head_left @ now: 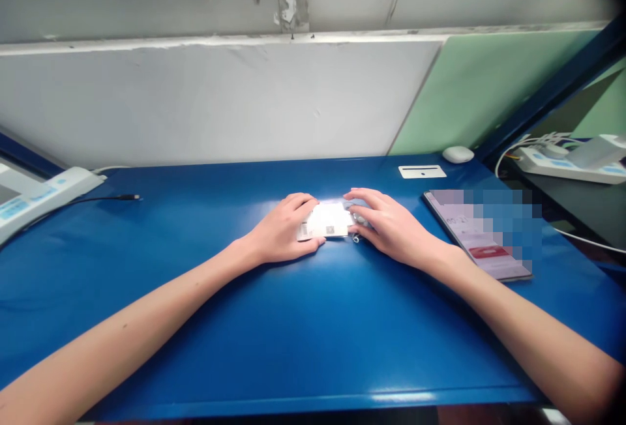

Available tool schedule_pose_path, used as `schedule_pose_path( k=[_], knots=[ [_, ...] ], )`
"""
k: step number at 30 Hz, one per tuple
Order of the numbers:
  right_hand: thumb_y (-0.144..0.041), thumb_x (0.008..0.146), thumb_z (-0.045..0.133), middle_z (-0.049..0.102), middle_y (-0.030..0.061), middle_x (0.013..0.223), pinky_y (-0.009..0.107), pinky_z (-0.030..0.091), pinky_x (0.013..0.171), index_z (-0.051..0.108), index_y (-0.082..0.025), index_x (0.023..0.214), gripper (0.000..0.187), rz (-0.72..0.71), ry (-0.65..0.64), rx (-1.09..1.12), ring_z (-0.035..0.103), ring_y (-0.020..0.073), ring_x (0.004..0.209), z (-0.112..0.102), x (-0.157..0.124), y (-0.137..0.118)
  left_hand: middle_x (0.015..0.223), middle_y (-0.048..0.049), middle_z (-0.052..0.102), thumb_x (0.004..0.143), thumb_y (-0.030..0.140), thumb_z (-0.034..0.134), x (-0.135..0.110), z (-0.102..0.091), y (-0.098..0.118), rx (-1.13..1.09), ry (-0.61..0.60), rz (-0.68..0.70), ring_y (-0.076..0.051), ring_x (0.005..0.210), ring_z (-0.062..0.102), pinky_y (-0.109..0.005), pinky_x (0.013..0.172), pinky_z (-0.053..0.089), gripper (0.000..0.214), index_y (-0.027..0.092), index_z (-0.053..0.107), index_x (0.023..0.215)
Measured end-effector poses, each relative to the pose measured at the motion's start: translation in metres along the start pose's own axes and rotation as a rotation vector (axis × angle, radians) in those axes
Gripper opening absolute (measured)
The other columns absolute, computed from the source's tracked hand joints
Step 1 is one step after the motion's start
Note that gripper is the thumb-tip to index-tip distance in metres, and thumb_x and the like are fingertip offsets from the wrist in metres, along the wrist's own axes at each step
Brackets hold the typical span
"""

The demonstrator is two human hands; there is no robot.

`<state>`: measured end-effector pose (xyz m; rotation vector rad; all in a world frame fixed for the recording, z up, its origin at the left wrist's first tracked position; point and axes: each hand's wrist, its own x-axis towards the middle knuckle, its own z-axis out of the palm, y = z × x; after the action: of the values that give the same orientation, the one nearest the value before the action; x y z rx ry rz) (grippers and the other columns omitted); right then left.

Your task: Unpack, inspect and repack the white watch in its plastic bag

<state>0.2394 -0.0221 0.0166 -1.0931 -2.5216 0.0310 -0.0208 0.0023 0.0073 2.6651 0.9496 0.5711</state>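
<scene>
A white card (pixel 328 219) with a small printed square code at its lower edge lies in the middle of the blue table, under bright glare. My left hand (pixel 288 226) grips its left end, thumb in front and fingers behind. At the card's right end, my right hand (pixel 386 219) has its fingers curled around a small greyish, clear-looking item (pixel 360 218). A little silvery ring or chain (pixel 356 238) shows below those fingertips. The fingers partly hide this item, so its kind and whether it is attached to the card cannot be told.
Right of my right hand lies a phone-like device (pixel 454 221) with a lit, partly blurred screen. Behind it are a white slotted plate (pixel 422 171) and a white rounded case (pixel 458 154). Power strips (pixel 63 193) flank the table (pixel 303 334); a black cable (pixel 102 199) lies left.
</scene>
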Motion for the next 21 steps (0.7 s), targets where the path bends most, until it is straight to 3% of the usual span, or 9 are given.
schedule_pose_path(
  k=[8, 14, 21],
  knots=[
    [-0.024, 0.096, 0.052, 0.059, 0.0203, 0.131, 0.052, 0.051, 0.097, 0.065, -0.012, 0.107, 0.021, 0.001, -0.070, -0.070, 0.058, 0.0352, 0.120, -0.011, -0.002, 0.008, 0.129, -0.0186, 0.056, 0.081, 0.040, 0.064, 0.000, 0.001, -0.002, 0.016, 0.037, 0.002, -0.033, 0.124, 0.049, -0.049, 0.105, 0.044, 0.052, 0.013, 0.053, 0.123],
    [-0.031, 0.093, 0.057, 0.056, 0.0180, 0.137, 0.052, 0.052, 0.098, 0.066, -0.017, 0.106, 0.021, 0.115, -0.131, -0.003, 0.057, 0.0346, 0.122, -0.018, -0.005, 0.011, 0.128, -0.0179, 0.056, 0.082, 0.038, 0.063, -0.001, 0.001, -0.002, 0.029, 0.030, 0.010, -0.032, 0.123, 0.050, -0.048, 0.105, 0.044, 0.050, 0.013, 0.052, 0.124],
    [-0.037, 0.094, 0.056, 0.046, 0.0201, 0.149, 0.051, 0.046, 0.106, 0.063, -0.016, 0.126, 0.039, 0.117, -0.085, 0.112, 0.048, 0.0339, 0.135, -0.002, -0.004, 0.001, 0.130, -0.0186, 0.055, 0.083, 0.039, 0.062, -0.001, 0.001, -0.002, 0.038, 0.023, 0.021, -0.033, 0.124, 0.050, -0.048, 0.104, 0.044, 0.051, 0.012, 0.051, 0.125]
  ],
)
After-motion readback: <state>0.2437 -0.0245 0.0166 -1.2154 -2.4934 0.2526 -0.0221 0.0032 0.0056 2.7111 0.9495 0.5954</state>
